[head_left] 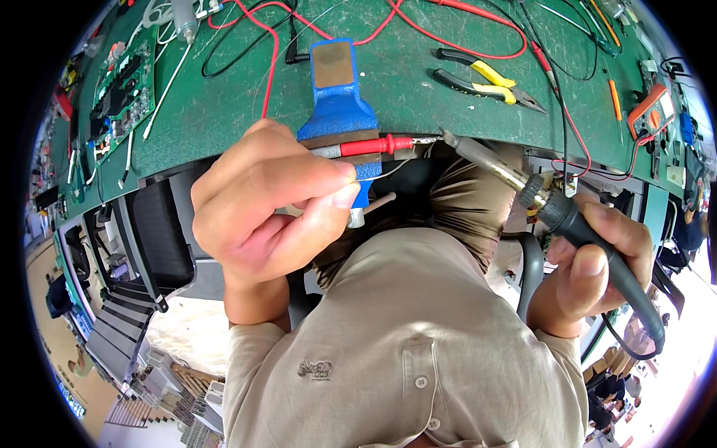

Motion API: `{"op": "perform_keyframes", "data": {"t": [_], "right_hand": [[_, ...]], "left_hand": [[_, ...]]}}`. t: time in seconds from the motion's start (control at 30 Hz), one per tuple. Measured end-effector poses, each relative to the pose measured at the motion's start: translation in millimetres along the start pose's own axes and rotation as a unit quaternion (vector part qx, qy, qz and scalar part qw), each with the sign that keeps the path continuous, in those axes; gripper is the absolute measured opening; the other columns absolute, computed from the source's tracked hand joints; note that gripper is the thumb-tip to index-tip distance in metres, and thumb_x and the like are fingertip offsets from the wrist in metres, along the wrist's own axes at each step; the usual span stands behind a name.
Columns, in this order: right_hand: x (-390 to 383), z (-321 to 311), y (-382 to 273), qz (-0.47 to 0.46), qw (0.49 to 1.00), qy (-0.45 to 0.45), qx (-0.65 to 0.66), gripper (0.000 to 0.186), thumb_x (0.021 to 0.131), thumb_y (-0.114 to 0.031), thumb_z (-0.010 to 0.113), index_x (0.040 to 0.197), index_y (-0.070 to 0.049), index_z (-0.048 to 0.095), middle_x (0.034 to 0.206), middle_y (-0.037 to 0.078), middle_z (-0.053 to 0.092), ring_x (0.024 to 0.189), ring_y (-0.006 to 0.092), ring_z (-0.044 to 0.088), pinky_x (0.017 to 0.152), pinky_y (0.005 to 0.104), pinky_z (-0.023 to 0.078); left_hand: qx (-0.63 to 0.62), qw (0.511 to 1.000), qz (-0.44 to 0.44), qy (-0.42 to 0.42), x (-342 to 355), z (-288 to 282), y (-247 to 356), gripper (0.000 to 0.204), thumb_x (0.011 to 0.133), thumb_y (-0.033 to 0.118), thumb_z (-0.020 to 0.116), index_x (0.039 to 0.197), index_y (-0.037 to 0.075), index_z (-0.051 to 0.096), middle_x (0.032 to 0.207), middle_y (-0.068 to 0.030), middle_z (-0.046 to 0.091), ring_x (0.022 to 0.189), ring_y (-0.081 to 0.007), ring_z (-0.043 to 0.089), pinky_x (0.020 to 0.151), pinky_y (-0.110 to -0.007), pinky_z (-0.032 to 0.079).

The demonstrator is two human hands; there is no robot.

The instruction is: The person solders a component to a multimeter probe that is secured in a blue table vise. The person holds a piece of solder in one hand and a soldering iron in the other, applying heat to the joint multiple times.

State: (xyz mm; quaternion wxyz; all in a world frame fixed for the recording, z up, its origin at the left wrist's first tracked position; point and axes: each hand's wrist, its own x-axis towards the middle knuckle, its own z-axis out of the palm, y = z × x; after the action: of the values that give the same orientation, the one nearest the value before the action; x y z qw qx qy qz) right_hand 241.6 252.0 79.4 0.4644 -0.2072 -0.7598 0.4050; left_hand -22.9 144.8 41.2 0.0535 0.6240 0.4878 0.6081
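Note:
A blue bench vise stands at the table's near edge, with a red test probe lying across its jaws, metal end to the right. My left hand is closed in front of the vise, thumb and forefinger pinching a thin solder wire that curves up toward the probe's metal end. In my right hand is a soldering iron with a dark handle, slanting up and left. Its tip is right beside the probe's metal end; whether they touch I cannot tell.
Yellow-and-black pliers lie on the green table, right of the vise. Red and black leads loop across the back. A circuit board sits at left, an orange multimeter at right. A dark chair stands at lower left.

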Motion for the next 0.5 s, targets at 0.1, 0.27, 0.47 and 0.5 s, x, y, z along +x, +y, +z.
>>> {"op": "perform_keyframes", "data": {"t": [0.1, 0.27, 0.47, 0.5], "right_hand": [[1.7, -1.8, 6.6, -0.038, 0.998, -0.039, 0.003, 0.039, 0.087, -0.022, 0.075, 0.102, 0.009, 0.058, 0.059, 0.008, 0.055, 0.045, 0.0124, 0.047, 0.042, 0.0273, 0.037], [2.2, -2.0, 11.4, -0.063, 0.996, -0.058, 0.017, 0.036, 0.087, -0.018, 0.074, 0.103, 0.010, 0.057, 0.056, 0.007, 0.053, 0.044, 0.0135, 0.047, 0.041, 0.0299, 0.037], [1.4, 3.5, 8.1, -0.046, 0.998, -0.046, -0.017, 0.037, 0.092, -0.026, 0.068, 0.104, 0.007, 0.057, 0.057, 0.005, 0.054, 0.044, 0.0099, 0.048, 0.048, 0.0280, 0.042], [1.2, 3.2, 6.2, -0.043, 0.998, -0.039, -0.031, 0.038, 0.094, -0.029, 0.066, 0.104, 0.007, 0.057, 0.057, 0.004, 0.054, 0.044, 0.0090, 0.048, 0.050, 0.0274, 0.043]], "left_hand": [[-0.001, 1.000, 0.002, 0.004, -0.1, 0.6, -0.6, 0.021, 0.065, -0.007, 0.073, 0.084, 0.000, 0.069, 0.070, -0.0060, 0.064, 0.053, -0.0145, 0.050, 0.050, -0.027, 0.035], [-0.002, 1.000, 0.003, 0.002, -0.5, 0.3, -0.6, 0.020, 0.064, -0.006, 0.073, 0.083, 0.001, 0.069, 0.069, -0.0054, 0.064, 0.053, -0.0143, 0.050, 0.051, -0.028, 0.035], [0.014, 1.000, -0.009, -0.004, -1.1, -1.2, 2.1, 0.021, 0.063, -0.006, 0.073, 0.083, 0.002, 0.069, 0.067, -0.0046, 0.063, 0.052, -0.0139, 0.050, 0.051, -0.027, 0.035], [0.014, 1.000, -0.010, -0.007, 1.0, -0.2, 2.0, 0.022, 0.063, -0.006, 0.073, 0.083, 0.002, 0.070, 0.067, -0.0043, 0.062, 0.051, -0.0138, 0.050, 0.051, -0.027, 0.035]]}}
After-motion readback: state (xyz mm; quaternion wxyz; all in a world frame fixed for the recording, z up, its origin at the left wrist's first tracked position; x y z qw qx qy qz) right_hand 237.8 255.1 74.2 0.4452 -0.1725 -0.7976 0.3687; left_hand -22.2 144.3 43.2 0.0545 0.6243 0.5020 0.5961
